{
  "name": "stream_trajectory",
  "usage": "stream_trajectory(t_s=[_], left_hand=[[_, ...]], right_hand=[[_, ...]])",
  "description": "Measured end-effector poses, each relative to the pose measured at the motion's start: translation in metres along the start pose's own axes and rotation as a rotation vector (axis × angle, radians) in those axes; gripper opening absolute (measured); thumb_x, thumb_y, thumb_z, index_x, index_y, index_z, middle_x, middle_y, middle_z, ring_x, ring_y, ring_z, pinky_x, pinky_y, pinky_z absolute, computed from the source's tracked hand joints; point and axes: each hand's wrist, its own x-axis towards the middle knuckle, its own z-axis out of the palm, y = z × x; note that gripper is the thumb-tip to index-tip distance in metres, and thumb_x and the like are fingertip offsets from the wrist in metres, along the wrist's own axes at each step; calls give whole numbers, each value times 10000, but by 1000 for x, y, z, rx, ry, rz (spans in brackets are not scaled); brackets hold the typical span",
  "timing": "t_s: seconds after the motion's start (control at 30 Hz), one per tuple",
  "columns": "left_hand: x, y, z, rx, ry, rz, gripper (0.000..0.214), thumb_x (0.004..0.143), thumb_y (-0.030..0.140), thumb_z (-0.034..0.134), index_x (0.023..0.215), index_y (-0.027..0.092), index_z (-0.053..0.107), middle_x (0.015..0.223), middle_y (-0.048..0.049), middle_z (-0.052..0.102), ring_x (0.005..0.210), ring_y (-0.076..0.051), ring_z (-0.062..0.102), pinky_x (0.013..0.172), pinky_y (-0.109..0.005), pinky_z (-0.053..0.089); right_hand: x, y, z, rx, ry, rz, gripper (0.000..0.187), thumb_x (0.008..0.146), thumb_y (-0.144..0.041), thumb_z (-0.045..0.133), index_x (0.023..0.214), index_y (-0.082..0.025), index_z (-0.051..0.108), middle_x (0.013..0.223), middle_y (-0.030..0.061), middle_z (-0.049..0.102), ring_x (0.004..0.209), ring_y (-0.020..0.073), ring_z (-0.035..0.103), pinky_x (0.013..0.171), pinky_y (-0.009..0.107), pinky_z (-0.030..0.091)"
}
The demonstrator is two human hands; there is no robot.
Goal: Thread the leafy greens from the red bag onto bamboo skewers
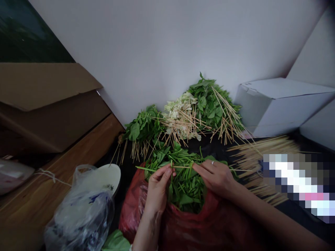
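Note:
Thumb and fingers of my left hand (160,177) are pinched on a thin green stem (142,168), which sticks out to the left. A pale bamboo skewer (182,167) spans the gap between my two hands, held roughly level. My right hand (216,174), with a ring on one finger, is closed at the skewer's right end, where a bit of green (191,164) sits by the fingertips. Both hands are over loose leafy greens (185,195) in an open red plastic bag (133,205). The exact grip of the right fingers is partly hidden.
Against the wall lie skewered greens (206,101), pale cauliflower-like pieces on skewers (180,108) and more skewered leaves (142,125). Loose skewers (264,157) spread at right, near a white box (285,104). Leftward are a white bowl (115,174), a clear plastic bag (81,209) and a cardboard box (52,118).

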Motion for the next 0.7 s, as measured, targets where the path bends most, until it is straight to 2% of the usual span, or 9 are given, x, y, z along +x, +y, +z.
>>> stream_trajectory(t_s=[0.2, 0.43, 0.53, 0.7], left_hand=[[2, -7, -6, 71, -1, 43, 283, 594, 327, 908, 828, 197, 818, 719, -22, 766, 665, -104, 657, 686, -200, 524], [2, -5, -4, 81, -5, 29, 315, 581, 313, 905, 847, 179, 800, 765, -32, 754, 651, -120, 652, 674, -236, 528], [2, -4, -3, 76, -9, 55, 279, 590, 304, 898, 810, 178, 781, 711, -11, 721, 642, -116, 642, 657, -223, 517], [3, -4, -4, 44, -57, -6, 263, 586, 325, 909, 748, 171, 771, 641, 11, 690, 617, -80, 603, 643, -175, 475]], right_hand=[[-4, 0, 2, 2, -45, -1, 277, 932, -113, 503, 1152, -147, 668, 716, 30, 628, 639, 158, 539, 570, 310, 371], [-4, -2, 3, 35, -43, 16, 291, 920, -103, 494, 1148, -148, 670, 722, 29, 630, 642, 156, 556, 564, 311, 384], [-4, -2, 3, 22, -42, 4, 295, 922, -92, 487, 1151, -143, 665, 720, 26, 630, 639, 154, 551, 566, 311, 385], [-5, -1, 5, 22, -16, -9, 279, 926, -87, 488, 1143, -135, 656, 724, 26, 633, 635, 156, 550, 554, 310, 374]])
